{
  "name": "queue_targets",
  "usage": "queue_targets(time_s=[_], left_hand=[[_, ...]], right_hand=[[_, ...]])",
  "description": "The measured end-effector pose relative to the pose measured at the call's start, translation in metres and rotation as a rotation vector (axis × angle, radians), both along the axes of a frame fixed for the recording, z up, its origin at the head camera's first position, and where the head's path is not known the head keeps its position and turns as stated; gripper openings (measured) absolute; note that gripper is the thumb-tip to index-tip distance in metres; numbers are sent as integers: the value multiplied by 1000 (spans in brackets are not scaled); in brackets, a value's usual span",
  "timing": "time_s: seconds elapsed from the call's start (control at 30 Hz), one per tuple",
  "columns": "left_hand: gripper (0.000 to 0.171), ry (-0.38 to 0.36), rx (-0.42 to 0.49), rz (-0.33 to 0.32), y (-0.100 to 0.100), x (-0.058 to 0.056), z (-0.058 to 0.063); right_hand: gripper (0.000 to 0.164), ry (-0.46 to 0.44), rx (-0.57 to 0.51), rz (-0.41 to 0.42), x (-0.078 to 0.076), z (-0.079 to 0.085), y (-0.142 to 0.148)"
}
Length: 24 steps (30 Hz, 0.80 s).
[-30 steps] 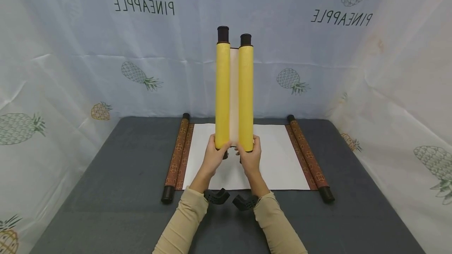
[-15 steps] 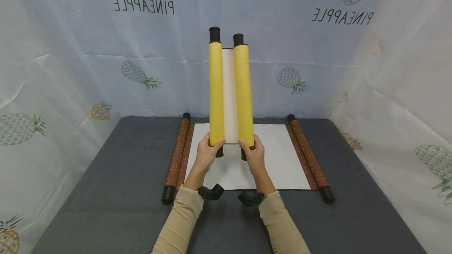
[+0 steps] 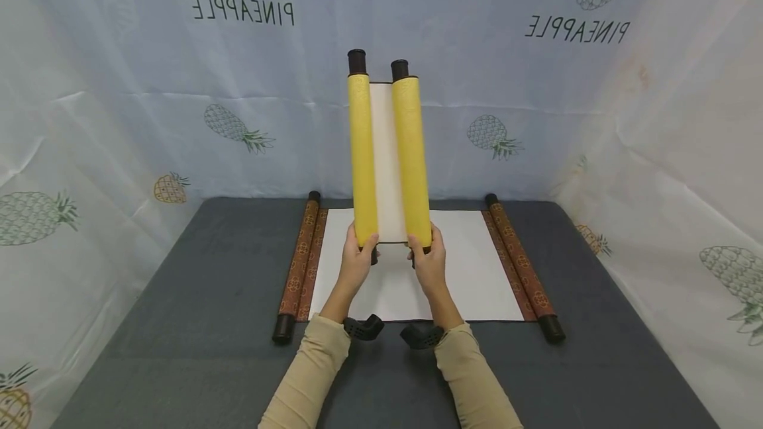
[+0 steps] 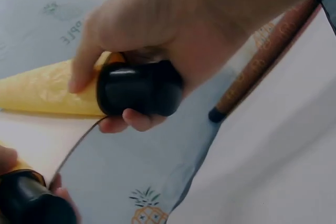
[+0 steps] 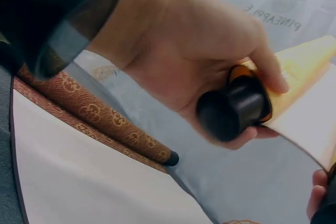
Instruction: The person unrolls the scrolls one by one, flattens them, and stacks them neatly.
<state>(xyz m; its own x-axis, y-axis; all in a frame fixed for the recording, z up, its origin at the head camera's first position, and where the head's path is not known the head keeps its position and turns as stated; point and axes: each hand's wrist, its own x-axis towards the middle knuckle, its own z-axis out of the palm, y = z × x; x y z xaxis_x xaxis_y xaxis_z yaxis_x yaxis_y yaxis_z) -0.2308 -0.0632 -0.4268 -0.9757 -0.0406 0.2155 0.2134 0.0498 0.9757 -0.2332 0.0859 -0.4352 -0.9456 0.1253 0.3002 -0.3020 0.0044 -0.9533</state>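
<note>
A yellow scroll (image 3: 411, 157) with dark end knobs is held up over the table, its two rolls side by side with a strip of cream paper (image 3: 387, 164) between them. My left hand (image 3: 356, 263) grips the lower end of the left roll, thumb on the yellow surface, fingers curled beneath its black knob (image 4: 142, 87). Around the lower end of the right roll, my right hand (image 3: 430, 267) is wrapped the same way; its black knob (image 5: 233, 108) shows in the right wrist view. The far ends of the rolls rise freely, touched by nothing.
Below lies a second scroll, unrolled on the dark table (image 3: 197, 323). Its white sheet (image 3: 477, 270) runs between a left brown patterned roll (image 3: 300, 257) and a right one (image 3: 521, 253). A pineapple-printed curtain (image 3: 298, 138) surrounds the table at the back and sides.
The two yellow rolls have moved apart, so a wider strip of paper shows between them. The left roll shifted leftward with my left hand; both hands keep their grip.
</note>
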Motion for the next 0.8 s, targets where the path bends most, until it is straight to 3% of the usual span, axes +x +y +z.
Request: queue_targets(time_s=[0.07, 0.23, 0.3, 0.37, 0.5, 0.63, 0.8], left_hand=[[49, 3, 14, 21, 1, 0, 0], [41, 43, 10, 144, 5, 16, 20], [38, 59, -5, 198, 5, 17, 21], [37, 79, -1, 231, 5, 12, 14], [46, 91, 20, 256, 3, 0, -1], [54, 91, 51, 248, 1, -1, -3], [49, 70, 49, 225, -3, 0, -1]], right_hand=[[49, 17, -29, -22, 1, 0, -2], [50, 16, -99, -54, 2, 0, -6], [50, 19, -105, -58, 5, 4, -7], [51, 24, -97, -69, 10, 11, -8], [56, 28, -60, -106, 17, 20, -11], [57, -9, -72, -129, 8, 10, -9], [48, -49, -81, -157, 0, 2, -5]])
